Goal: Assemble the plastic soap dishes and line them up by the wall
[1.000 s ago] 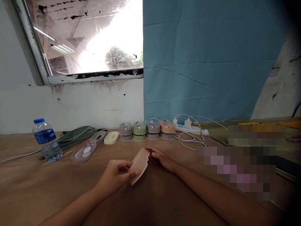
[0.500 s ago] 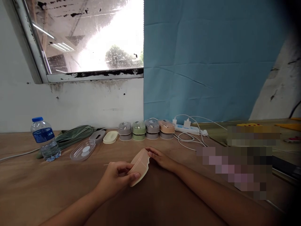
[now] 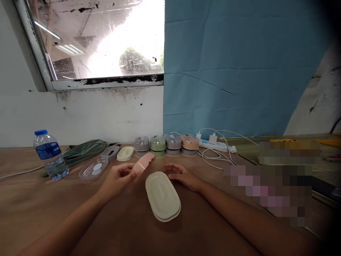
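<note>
My left hand pinches a pink plastic shell between thumb and fingers, raised over the table and seen edge-on, with a wavy cut along one side. A cream oval plastic piece, with rounded ends and a stepped rim, is in front of me, slanting toward the lower right. Whether it lies flat on the table or is slightly tilted, I cannot tell. Just past its upper right edge is my right hand, fingers apart and bent, holding nothing. I cannot tell whether its fingertips touch the cream piece.
Along the wall stand small two-tier boxes, grey, green and pink-topped. Left of them lie a cream oval part, a grey slotted part, a clear lid and a water bottle. Cables and a power strip sit right.
The pink shell and the cream piece, held together before, are now apart. My left hand has moved up and left with the shell. My right hand has let go.
</note>
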Action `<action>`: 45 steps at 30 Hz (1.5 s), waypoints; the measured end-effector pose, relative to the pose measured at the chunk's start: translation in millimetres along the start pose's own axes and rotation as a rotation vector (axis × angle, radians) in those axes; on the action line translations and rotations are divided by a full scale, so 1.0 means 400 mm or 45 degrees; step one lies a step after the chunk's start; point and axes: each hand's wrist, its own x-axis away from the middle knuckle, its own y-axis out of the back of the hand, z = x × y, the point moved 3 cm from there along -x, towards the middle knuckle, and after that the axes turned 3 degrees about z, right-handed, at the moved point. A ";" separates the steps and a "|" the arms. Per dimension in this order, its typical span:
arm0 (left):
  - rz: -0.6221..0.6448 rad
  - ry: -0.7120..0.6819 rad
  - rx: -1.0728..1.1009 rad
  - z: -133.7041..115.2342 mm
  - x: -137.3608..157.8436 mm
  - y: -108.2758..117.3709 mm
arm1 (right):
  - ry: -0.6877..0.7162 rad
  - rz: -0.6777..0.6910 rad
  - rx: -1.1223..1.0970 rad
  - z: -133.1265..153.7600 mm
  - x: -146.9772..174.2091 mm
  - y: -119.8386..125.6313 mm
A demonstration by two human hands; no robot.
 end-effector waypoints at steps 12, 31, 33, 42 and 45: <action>-0.157 0.270 -1.140 0.218 -0.246 0.294 | -0.107 -0.002 0.027 0.005 0.002 -0.012; -0.063 0.447 -1.080 0.301 -0.271 0.291 | -0.150 0.034 0.038 -0.003 0.003 -0.007; -0.064 0.454 -1.082 0.304 -0.272 0.289 | -0.151 0.033 0.036 -0.003 0.003 -0.007; -0.028 0.497 -1.065 0.299 -0.263 0.288 | -0.157 0.015 0.027 0.003 0.003 -0.013; -0.033 0.487 -1.058 0.298 -0.261 0.289 | -0.159 0.014 0.039 0.008 0.004 -0.015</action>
